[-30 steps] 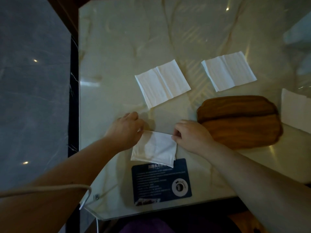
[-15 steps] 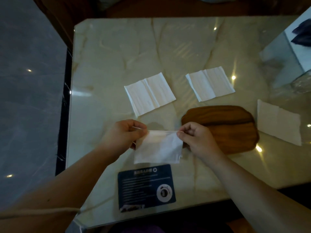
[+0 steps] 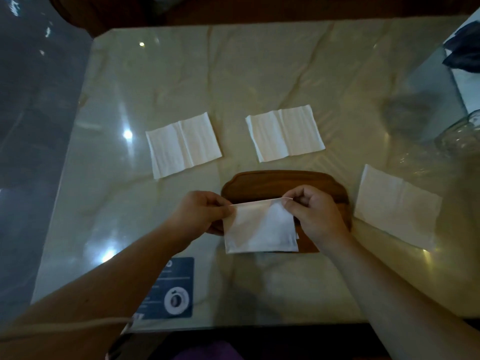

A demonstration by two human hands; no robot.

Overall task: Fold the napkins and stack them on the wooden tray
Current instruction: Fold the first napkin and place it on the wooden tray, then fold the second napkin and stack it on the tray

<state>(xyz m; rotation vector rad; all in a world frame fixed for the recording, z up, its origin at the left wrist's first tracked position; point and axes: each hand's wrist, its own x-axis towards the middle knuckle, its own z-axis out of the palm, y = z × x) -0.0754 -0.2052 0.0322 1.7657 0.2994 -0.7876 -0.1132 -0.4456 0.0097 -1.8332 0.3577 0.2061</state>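
Observation:
A folded white napkin (image 3: pixel 259 229) hangs in the air over the wooden tray (image 3: pixel 275 183). My left hand (image 3: pixel 200 214) pinches its upper left corner and my right hand (image 3: pixel 314 214) pinches its upper right corner. The napkin covers the tray's near part, so only the tray's far half and a strip at the right show. Three unfolded white napkins lie flat on the marble table (image 3: pixel 259 74): one at the far left (image 3: pixel 183 144), one at the far middle (image 3: pixel 284 136), one to the right of the tray (image 3: pixel 397 209).
A dark blue printed card (image 3: pixel 171 289) lies near the table's front edge, partly under my left forearm. A glass jar (image 3: pixel 459 136) stands at the right edge, with a dark cloth (image 3: pixel 465 50) on a pale surface behind it. Dark floor lies beyond the table's left edge.
Both hands have lifted the folded napkin off the table and carried it to the right, from in front of the card to over the tray. The camera has tilted up.

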